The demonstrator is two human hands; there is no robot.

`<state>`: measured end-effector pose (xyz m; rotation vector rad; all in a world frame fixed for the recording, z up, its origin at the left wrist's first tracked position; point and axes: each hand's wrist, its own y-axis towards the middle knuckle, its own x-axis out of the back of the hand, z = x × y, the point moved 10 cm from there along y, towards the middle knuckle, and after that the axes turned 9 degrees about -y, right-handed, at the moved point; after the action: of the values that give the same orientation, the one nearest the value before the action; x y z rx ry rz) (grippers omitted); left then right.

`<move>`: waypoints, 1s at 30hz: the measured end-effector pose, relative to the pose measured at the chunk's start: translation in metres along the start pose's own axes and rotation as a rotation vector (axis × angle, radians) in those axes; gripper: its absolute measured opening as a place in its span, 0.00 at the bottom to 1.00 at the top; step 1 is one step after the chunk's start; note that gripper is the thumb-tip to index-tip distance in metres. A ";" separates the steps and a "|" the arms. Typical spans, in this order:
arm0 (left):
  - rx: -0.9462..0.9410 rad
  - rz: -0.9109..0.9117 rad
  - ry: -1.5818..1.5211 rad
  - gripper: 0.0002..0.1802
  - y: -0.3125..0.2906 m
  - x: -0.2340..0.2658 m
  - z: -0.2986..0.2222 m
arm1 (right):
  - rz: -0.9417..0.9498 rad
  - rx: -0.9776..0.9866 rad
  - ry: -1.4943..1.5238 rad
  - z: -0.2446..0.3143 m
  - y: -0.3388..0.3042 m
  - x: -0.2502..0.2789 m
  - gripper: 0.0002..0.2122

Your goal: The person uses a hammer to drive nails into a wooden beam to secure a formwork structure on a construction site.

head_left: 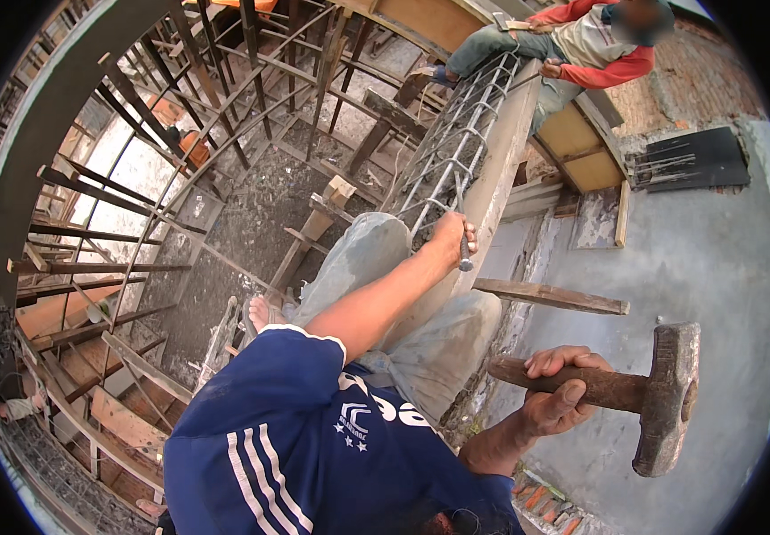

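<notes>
At lower right, wooden-handled hammer [621, 390] in right hand [566, 392], handle wrapped in curled fingers, seen against grey surface [652, 259]; at centre, dark metal rod [465, 259] in left hand [450, 237], held in tightly closed fingers, near knee [358, 242] in pale trousers; just beyond, tied rebar cage [462, 143] beside long pale beam edge [507, 147]; farther up, seated co-worker [585, 45] in red sleeves; right of beam edge, jutting timber [550, 296]; out to left, wooden props [90, 267] over rough dark ground [269, 196]

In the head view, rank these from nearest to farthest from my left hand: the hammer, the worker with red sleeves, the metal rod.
Nearest your left hand first:
1. Metal rod: gripped in it.
2. Hammer: to its right, in your right hand.
3. Worker: well beyond, toward the top right.
</notes>
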<state>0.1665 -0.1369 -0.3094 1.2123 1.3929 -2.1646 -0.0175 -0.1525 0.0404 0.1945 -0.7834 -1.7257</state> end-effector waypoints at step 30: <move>0.065 -0.090 -0.176 0.03 -0.025 0.000 0.032 | 0.021 0.045 -0.021 -0.015 0.023 0.002 0.19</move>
<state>0.1355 -0.1519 -0.2891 0.9694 1.3366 -2.3318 0.0081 -0.1626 0.0433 0.1981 -0.8375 -1.6942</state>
